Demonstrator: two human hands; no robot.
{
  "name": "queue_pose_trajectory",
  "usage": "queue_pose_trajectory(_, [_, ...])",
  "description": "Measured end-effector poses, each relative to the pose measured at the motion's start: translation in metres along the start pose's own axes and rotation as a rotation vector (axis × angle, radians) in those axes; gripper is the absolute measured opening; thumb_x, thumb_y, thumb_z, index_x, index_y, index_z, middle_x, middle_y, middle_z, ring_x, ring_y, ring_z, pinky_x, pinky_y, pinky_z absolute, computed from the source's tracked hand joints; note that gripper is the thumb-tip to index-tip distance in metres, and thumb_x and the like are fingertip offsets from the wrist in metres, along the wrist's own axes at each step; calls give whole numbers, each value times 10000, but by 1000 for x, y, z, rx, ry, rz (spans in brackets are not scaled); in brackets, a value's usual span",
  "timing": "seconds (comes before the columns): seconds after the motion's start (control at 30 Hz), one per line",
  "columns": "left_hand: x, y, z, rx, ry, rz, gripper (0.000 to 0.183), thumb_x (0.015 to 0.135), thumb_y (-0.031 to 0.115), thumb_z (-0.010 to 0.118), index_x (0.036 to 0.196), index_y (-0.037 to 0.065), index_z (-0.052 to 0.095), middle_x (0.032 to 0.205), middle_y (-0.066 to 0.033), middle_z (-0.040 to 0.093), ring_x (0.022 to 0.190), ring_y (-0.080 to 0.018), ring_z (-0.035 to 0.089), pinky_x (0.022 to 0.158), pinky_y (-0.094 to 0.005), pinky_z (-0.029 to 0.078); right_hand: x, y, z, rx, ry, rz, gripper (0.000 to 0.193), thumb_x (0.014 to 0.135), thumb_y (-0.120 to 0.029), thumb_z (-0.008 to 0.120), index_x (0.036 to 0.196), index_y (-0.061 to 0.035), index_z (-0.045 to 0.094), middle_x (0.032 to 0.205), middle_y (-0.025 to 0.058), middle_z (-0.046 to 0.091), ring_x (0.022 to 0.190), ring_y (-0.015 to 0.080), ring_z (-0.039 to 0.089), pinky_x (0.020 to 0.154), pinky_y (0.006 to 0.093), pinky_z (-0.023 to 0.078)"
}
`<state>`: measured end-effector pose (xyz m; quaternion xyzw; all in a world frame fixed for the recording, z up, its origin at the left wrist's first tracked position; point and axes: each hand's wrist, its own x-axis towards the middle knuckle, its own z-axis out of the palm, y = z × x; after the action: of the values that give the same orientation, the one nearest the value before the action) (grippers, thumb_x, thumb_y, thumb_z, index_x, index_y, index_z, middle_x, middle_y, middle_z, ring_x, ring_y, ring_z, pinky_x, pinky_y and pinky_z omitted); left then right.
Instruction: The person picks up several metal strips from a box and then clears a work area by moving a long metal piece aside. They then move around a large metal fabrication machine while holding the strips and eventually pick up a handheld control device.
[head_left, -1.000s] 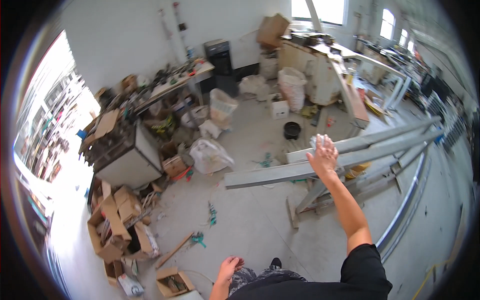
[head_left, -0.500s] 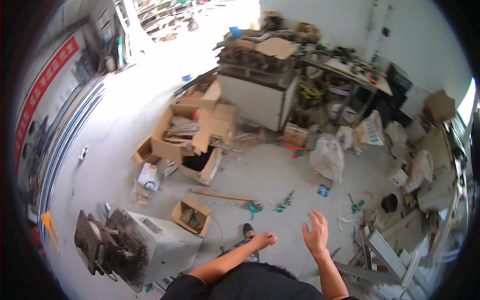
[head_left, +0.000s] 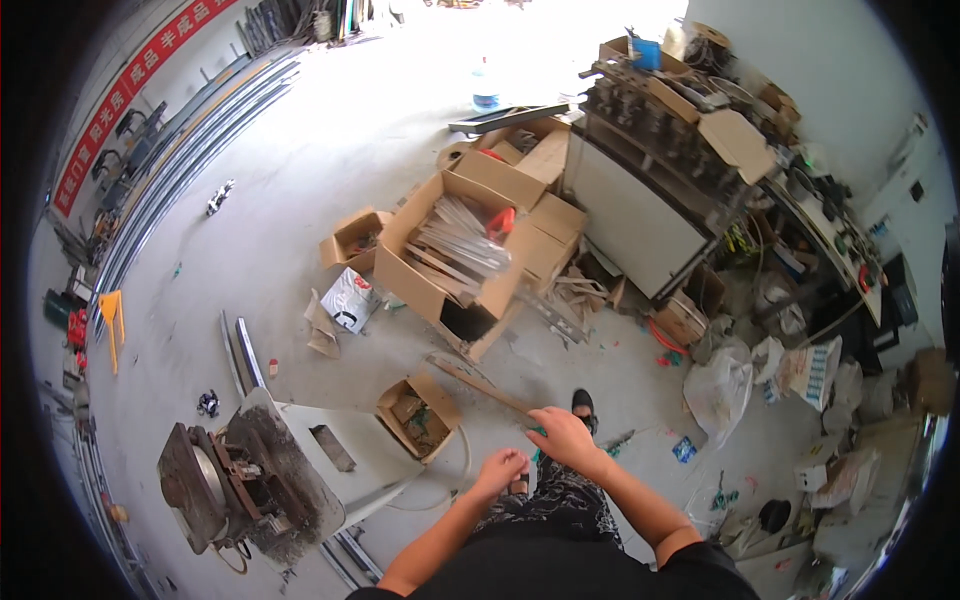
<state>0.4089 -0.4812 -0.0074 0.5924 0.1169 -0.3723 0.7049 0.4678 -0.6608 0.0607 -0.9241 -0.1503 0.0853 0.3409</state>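
Note:
My left hand (head_left: 502,471) is loosely closed in front of my body, with nothing seen sticking out of it. My right hand (head_left: 565,438) hangs to the right of it, back up, fingers stretched toward the left hand. A small gap parts the two. Past my right fingers a wooden strip (head_left: 480,384) lies on the floor; its near end is hidden behind the hand, and I see no grip on it. Left of the strip stands an open cardboard box (head_left: 420,418) with scraps inside. My shoe (head_left: 583,405) shows beyond my right hand.
A dirty machine (head_left: 280,480) with a pale cabinet stands at the left. Ahead, a large carton (head_left: 410,240) holds pale strips beside a cluttered workbench (head_left: 640,220). White sacks (head_left: 718,390) and scraps lie to the right. Long metal profiles (head_left: 190,160) run along the left wall.
My view has swung left and down, so the machine and cartons sit closer. My right hand has come inward toward the left one, its fingers turned from upward to leftward. My left hand stays closed.

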Motion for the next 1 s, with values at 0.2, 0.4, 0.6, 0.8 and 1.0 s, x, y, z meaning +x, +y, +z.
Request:
queue_pose_trajectory(0.2, [46,39,-28,-166,202,-153,247,886,263,512,965,36,567,881,-38,607,824,-121,572,727,-250,446,165,38,10,43,-162,-171,300,745,-256,620,955,-47,573,883,161,587,858,351,559,733,434,455])
queue_pose_trajectory(0.4, [118,127,-41,-245,529,-65,199,896,199,486,968,28,559,915,-50,617,855,-146,585,744,-277,438,364,81,16,-155,-270,76,531,661,-294,693,1094,-45,513,971,166,561,944,340,535,795,429,448])
queue_pose_trajectory(0.6, [164,161,-36,-479,643,-107,222,911,200,482,1006,11,549,931,-67,605,859,-147,583,754,-262,453,489,98,47,-382,-231,63,1008,567,-375,790,1361,-61,254,1354,246,301,1219,427,318,983,480,292])
queue_pose_trajectory(0.8, [178,171,-40,-534,753,-219,195,901,176,484,985,17,561,923,-52,612,853,-124,580,739,-240,446,522,115,85,-475,-378,256,1022,544,-273,785,1380,-125,216,1139,198,451,944,335,515,790,419,438])
queue_pose_trajectory(1.0, [197,186,-48,-558,797,-227,185,903,159,473,977,13,559,919,-56,610,841,-127,580,737,-238,448,521,121,88,-412,-372,197,981,544,-224,755,1368,-132,230,1012,190,484,858,343,542,723,410,467])
